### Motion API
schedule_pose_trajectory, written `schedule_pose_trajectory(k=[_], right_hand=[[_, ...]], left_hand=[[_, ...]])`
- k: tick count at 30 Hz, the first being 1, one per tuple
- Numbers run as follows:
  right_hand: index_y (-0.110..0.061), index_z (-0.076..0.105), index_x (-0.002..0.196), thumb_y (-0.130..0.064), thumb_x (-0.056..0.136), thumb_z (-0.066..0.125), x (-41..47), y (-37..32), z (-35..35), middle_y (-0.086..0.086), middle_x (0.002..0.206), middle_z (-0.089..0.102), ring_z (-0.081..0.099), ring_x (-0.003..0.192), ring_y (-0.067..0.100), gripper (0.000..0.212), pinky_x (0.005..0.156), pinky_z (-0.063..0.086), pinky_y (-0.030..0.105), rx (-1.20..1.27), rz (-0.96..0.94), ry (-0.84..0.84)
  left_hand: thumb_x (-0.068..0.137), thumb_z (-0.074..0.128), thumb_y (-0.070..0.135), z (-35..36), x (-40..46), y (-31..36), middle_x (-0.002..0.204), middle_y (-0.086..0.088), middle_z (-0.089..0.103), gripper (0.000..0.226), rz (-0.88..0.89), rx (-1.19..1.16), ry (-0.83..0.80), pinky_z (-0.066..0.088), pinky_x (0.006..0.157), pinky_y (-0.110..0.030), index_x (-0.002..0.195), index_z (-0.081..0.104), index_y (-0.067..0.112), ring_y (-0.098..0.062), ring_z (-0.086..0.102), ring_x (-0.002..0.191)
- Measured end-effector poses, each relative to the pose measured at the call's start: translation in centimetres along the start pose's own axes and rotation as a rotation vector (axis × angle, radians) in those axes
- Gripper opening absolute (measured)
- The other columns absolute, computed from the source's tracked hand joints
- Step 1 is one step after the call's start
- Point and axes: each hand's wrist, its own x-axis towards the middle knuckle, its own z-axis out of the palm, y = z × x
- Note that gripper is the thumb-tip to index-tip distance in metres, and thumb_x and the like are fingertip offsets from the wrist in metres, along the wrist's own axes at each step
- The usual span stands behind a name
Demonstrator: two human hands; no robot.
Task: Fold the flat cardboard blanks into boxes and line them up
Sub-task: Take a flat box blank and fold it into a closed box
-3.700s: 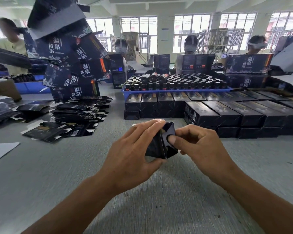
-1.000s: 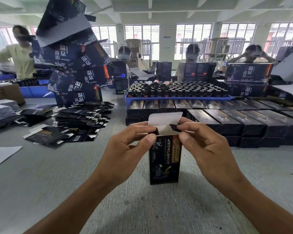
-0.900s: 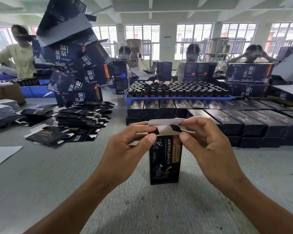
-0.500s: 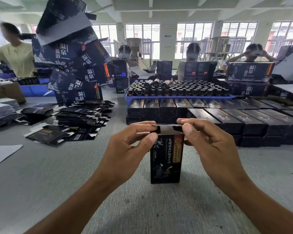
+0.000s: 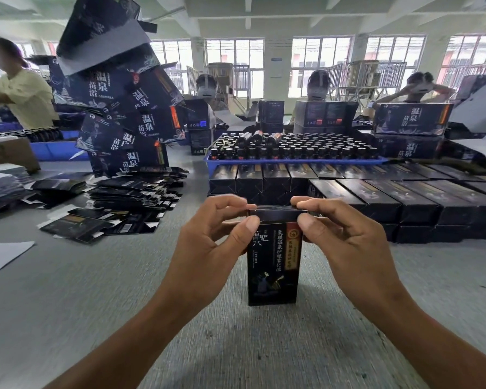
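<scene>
A small black box [image 5: 272,265] with gold and white lettering stands upright on the grey table [image 5: 96,299] in front of me. My left hand [image 5: 208,245] pinches its top left corner between thumb and fingers. My right hand [image 5: 345,240] pinches the top right corner the same way. The lid flap lies folded down flat across the top. A heap of flat black blanks [image 5: 118,203] lies to the left. Rows of folded black boxes [image 5: 376,197] lie lined up behind and to the right.
A blue tray [image 5: 292,162] full of dark bottles stands behind the box rows. Larger dark cartons [image 5: 124,108] are stacked high at the back left. Several people sit or stand around the far side. A white sheet [image 5: 0,256] lies at the left edge.
The white lid flap that stood up a second ago has been folded down and closed onto the box top. Both hands stayed at the top corners.
</scene>
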Motion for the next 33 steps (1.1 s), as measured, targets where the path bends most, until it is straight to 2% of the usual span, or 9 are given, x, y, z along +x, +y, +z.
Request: schedule_pose_trajectory(k=[4,7,13,18,21,24,27,30,33], right_hand=[[-0.031,0.072,0.104,-0.033,0.085,0.064,0.0,-0.1,0.1,-0.02,0.113,0.072,0.07,0.103,0.005,0.02,0.084,0.055,0.017,-0.001,-0.021,-0.004],[-0.03,0.072,0.105,-0.031,0.088,0.064,-0.1,0.1,0.1,-0.021,0.115,0.071,0.069,0.106,0.006,0.019,0.085,0.058,0.023,-0.031,-0.039,-0.004],[-0.016,0.072,0.11,-0.029,0.095,0.066,-0.1,0.7,-0.3,-0.013,0.122,0.068,0.063,0.114,0.001,0.021,0.088,0.052,0.016,-0.379,-0.321,-0.013],[-0.004,0.073,0.105,-0.026,0.097,0.06,0.2,1.4,-0.4,0.003,0.12,0.069,0.065,0.114,0.008,0.027,0.092,0.055,0.025,-0.504,-0.495,0.016],[-0.005,0.073,0.105,-0.025,0.097,0.061,0.2,1.7,-0.3,0.002,0.12,0.069,0.064,0.114,0.007,0.024,0.091,0.054,0.023,-0.503,-0.488,0.033],[-0.016,0.069,0.109,-0.027,0.097,0.061,-0.1,1.9,0.1,-0.008,0.122,0.067,0.063,0.112,0.003,0.018,0.086,0.051,0.014,-0.403,-0.344,0.03],[-0.037,0.06,0.119,-0.037,0.1,0.056,-0.2,2.1,0.1,-0.025,0.113,0.066,0.063,0.106,-0.004,0.02,0.079,0.05,0.007,-0.338,-0.188,-0.035],[-0.067,0.036,0.132,-0.043,0.096,0.06,-0.5,2.5,0.1,-0.046,0.113,0.057,0.057,0.108,-0.017,0.05,0.076,0.045,0.0,-0.356,-0.068,-0.137],[-0.078,0.006,0.135,-0.045,0.091,0.067,-1.1,3.3,0.7,-0.045,0.118,0.045,0.058,0.104,-0.014,0.082,0.074,0.044,0.003,-0.492,0.051,-0.243]], left_hand=[[0.091,0.058,0.048,0.1,-0.2,-0.1,0.122,0.016,0.067,0.038,0.057,0.138,-0.011,0.061,0.081,-0.03,0.129,0.059,0.047,-0.011,0.066,0.112],[0.095,0.055,0.044,0.2,-0.3,-0.2,0.121,0.014,0.067,0.031,0.108,0.206,0.008,0.062,0.08,-0.035,0.121,0.069,0.035,-0.015,0.065,0.114],[0.092,0.06,0.026,0.3,-0.5,-0.4,0.122,0.011,0.067,0.024,0.211,0.231,0.04,0.057,0.07,-0.017,0.113,0.073,0.021,-0.003,0.064,0.113],[0.092,0.06,0.026,0.4,-0.2,-0.6,0.123,0.006,0.066,0.026,0.265,0.286,0.052,0.056,0.068,-0.016,0.11,0.074,0.014,-0.002,0.064,0.111],[0.092,0.06,0.026,0.5,0.0,-0.6,0.122,0.003,0.067,0.025,0.285,0.315,0.051,0.055,0.067,-0.016,0.109,0.074,0.013,-0.002,0.064,0.112],[0.094,0.059,0.027,0.6,0.1,-0.7,0.121,0.004,0.066,0.024,0.285,0.33,0.04,0.052,0.067,-0.012,0.11,0.072,0.015,-0.005,0.064,0.112],[0.094,0.061,0.031,0.4,-0.2,-1.4,0.119,0.014,0.067,0.026,0.201,0.295,-0.025,0.054,0.071,-0.013,0.12,0.063,0.033,-0.003,0.064,0.112],[0.093,0.065,0.033,0.1,-0.5,-2.2,0.12,0.028,0.062,0.052,0.056,0.279,-0.147,0.056,0.074,-0.015,0.132,0.043,0.059,0.004,0.063,0.111],[0.092,0.067,0.032,-0.4,0.0,-2.7,0.115,0.015,0.069,0.062,-0.104,0.199,-0.105,0.061,0.077,-0.03,0.135,0.037,0.065,-0.006,0.07,0.103]])
